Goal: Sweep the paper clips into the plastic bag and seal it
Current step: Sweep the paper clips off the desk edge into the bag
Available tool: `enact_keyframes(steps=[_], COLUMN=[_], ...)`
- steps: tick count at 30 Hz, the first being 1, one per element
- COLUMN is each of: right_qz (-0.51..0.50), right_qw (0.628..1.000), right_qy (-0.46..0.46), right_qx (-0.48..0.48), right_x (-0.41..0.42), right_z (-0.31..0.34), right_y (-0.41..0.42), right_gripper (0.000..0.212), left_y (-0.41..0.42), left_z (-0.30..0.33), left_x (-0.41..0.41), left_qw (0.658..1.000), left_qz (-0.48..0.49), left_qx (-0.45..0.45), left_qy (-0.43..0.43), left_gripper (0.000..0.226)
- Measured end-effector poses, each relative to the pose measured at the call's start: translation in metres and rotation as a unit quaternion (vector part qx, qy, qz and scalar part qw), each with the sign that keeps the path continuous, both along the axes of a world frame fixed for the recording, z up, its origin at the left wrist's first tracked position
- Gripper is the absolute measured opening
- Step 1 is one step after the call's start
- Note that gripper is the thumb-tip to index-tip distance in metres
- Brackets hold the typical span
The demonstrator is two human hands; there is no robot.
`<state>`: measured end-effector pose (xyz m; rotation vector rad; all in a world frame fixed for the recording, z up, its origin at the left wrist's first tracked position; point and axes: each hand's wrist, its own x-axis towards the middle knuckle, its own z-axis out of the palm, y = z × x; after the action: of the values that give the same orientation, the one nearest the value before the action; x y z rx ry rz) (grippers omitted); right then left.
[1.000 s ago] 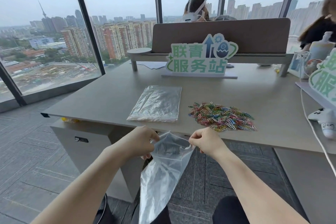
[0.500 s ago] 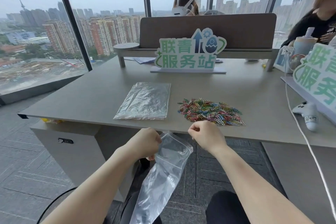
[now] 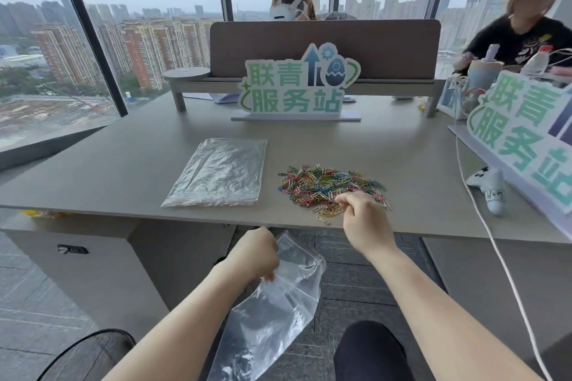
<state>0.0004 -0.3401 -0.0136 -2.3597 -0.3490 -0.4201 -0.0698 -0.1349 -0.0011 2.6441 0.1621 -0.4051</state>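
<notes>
Many clips [image 3: 332,187], light, loose, slippery; scoop at pile's near edge. Bag [image 3: 278,303] limp; left hand [image 3: 255,254] pinches its mouth below tabletop [image 3: 123,170]. Right hand [image 3: 362,223] half-curled, touching clips.

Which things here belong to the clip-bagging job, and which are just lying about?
Job:
- paper clips, heaped on the desk
- plastic bag, gripped by the left hand below the desk edge
- right hand, at the pile

Lying about:
- stack of spare bags
- green sign
- white controller
- white cable
</notes>
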Motion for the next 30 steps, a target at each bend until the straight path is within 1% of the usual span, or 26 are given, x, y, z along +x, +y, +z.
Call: enact_keyframes(steps=[3, 8, 11, 14, 21, 24, 27, 30], right_qz=[-0.012, -0.012, -0.006, -0.005, 0.017, 0.027, 0.04, 0.051], right_qw=[1.0, 0.997, 0.994, 0.992, 0.989, 0.986, 0.984, 0.983], right_qy=[-0.017, 0.027, 0.051, 0.06, 0.073, 0.074, 0.077, 0.077], right_qx=[-0.023, -0.077, -0.093, -0.107, -0.13, -0.148, -0.156, -0.158], right_x=[0.004, 0.01, 0.011, 0.011, 0.013, 0.011, 0.009, 0.006], right_z=[-0.005, -0.017, -0.022, -0.025, -0.026, -0.026, -0.025, -0.024], right_y=[-0.011, -0.022, -0.025, -0.026, -0.015, -0.008, 0.0, 0.009], right_gripper=[0.044, 0.05, 0.049, 0.047, 0.05, 0.05, 0.051, 0.05], left_y=[-0.011, -0.027, -0.032, -0.036, -0.041, -0.043, -0.045, -0.046], left_z=[-0.004, -0.015, -0.025, -0.03, -0.031, -0.03, -0.028, -0.029], left_x=[0.006, 0.012, 0.014, 0.013, 0.01, 0.009, 0.007, 0.006], left_qw=[1.0, 0.998, 0.994, 0.988, 0.976, 0.971, 0.971, 0.968], left_qz=[0.0, 0.018, 0.05, 0.07, 0.103, 0.111, 0.107, 0.113], left_qx=[-0.007, -0.028, -0.067, -0.113, -0.162, -0.18, -0.181, -0.19], left_qy=[-0.021, -0.056, -0.065, -0.074, -0.106, -0.113, -0.117, -0.116], left_gripper=[0.023, 0.025, 0.044, 0.049, 0.035, 0.034, 0.02, 0.02])
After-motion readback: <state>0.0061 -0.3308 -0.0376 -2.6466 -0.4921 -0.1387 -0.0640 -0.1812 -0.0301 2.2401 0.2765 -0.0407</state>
